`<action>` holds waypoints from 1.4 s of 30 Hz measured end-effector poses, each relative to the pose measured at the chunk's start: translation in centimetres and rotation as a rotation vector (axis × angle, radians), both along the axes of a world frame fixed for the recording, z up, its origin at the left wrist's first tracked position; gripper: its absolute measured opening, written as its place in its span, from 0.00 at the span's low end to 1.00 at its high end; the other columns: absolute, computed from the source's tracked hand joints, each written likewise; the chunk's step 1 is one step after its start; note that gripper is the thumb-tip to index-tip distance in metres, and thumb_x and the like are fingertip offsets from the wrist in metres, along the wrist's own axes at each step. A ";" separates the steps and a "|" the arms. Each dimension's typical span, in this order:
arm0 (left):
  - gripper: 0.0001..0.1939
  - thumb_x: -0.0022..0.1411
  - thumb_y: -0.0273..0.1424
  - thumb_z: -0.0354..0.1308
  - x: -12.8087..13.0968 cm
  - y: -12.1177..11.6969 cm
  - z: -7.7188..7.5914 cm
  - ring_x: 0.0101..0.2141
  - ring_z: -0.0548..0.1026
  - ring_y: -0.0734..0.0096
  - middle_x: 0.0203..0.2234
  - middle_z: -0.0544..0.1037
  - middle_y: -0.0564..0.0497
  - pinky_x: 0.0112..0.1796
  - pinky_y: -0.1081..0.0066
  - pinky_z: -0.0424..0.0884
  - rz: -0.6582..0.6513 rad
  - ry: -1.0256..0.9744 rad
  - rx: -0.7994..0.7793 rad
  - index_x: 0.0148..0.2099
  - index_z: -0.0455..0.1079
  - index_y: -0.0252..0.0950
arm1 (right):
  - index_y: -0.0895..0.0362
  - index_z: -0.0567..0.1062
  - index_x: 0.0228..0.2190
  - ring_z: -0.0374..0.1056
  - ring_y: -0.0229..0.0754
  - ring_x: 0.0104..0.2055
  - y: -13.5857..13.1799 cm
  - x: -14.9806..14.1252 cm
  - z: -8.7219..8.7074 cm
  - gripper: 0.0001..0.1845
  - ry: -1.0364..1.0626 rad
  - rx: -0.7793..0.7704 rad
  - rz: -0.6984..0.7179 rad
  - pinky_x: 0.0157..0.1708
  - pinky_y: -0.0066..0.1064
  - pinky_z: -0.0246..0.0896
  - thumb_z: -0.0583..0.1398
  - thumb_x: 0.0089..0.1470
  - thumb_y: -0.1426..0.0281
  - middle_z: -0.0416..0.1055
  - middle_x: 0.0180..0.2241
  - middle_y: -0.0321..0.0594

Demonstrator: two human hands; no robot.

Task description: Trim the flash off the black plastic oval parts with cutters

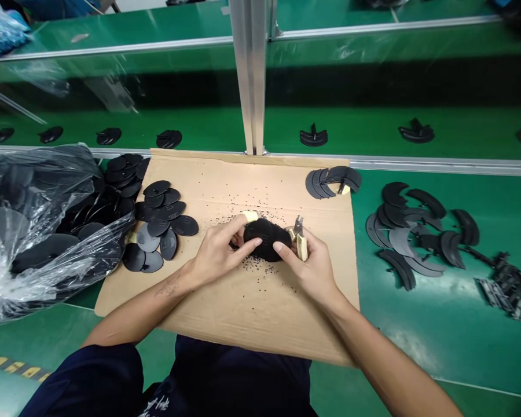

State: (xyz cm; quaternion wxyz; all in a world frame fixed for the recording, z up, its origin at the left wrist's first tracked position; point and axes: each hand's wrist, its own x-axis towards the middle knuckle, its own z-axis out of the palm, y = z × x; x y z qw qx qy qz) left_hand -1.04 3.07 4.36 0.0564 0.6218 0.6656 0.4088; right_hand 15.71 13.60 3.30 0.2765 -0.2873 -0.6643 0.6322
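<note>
Overlapping black oval plastic discs (267, 236) are held over the middle of a flat brown cardboard sheet (252, 321), their combined long axis running left to right, the right end slightly nearer the person. Their faces are dark and matt, with faint markings. The left hand's (218, 248) fingers pinch the left end; the right hand's (316, 269) fingers grasp the right end and cream-handled metal cutting pliers (301, 243), tips pointing away. Bare cardboard stretches toward its near edge; loose black ovals (158, 223) crowd its left side, curved black plastic pieces (319, 184) its far right corner.
</note>
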 end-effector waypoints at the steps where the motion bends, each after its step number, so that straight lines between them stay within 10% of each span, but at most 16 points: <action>1: 0.11 0.68 0.34 0.59 0.0 0.0 0.0 0.20 0.64 0.82 0.20 0.64 0.59 0.23 0.80 0.64 -0.004 0.024 0.019 0.34 0.65 0.35 | 0.54 0.66 0.28 0.50 0.34 0.25 0.0 0.0 0.0 0.12 0.000 0.006 -0.003 0.27 0.28 0.52 0.65 0.54 0.65 0.56 0.24 0.29; 10: 0.15 0.69 0.35 0.58 -0.5 -0.1 -0.6 0.24 0.67 0.76 0.24 0.69 0.55 0.27 0.74 0.69 -0.017 0.049 -0.013 0.54 0.72 0.33 | 0.54 0.69 0.29 0.53 0.35 0.26 0.0 0.0 0.1 0.11 -0.042 0.043 -0.022 0.27 0.28 0.54 0.65 0.55 0.63 0.58 0.24 0.30; 18: 0.20 0.70 0.31 0.56 -0.3 -0.1 -1.0 0.44 0.79 0.68 0.49 0.79 0.43 0.42 0.69 0.79 -0.138 -0.425 -0.133 0.62 0.68 0.36 | 0.54 0.73 0.34 0.63 0.38 0.29 -0.1 0.1 0.1 0.08 -0.043 0.118 -0.001 0.30 0.30 0.62 0.64 0.57 0.64 0.68 0.28 0.33; 26: 0.21 0.66 0.26 0.61 -0.3 -0.4 -0.4 0.42 0.80 0.69 0.44 0.82 0.45 0.44 0.67 0.80 -0.181 -0.171 0.024 0.61 0.70 0.37 | 0.53 0.75 0.38 0.72 0.42 0.35 0.2 0.6 -0.4 0.05 -0.015 0.587 0.008 0.36 0.35 0.68 0.64 0.58 0.71 0.76 0.34 0.39; 42: 0.13 0.66 0.32 0.63 -0.5 -0.5 0.9 0.39 0.80 0.69 0.40 0.84 0.46 0.40 0.66 0.79 -0.266 -0.265 0.054 0.53 0.76 0.38 | 0.51 0.77 0.39 0.77 0.44 0.39 -0.5 0.5 -0.8 0.13 0.126 0.592 0.058 0.38 0.40 0.75 0.62 0.55 0.79 0.79 0.36 0.40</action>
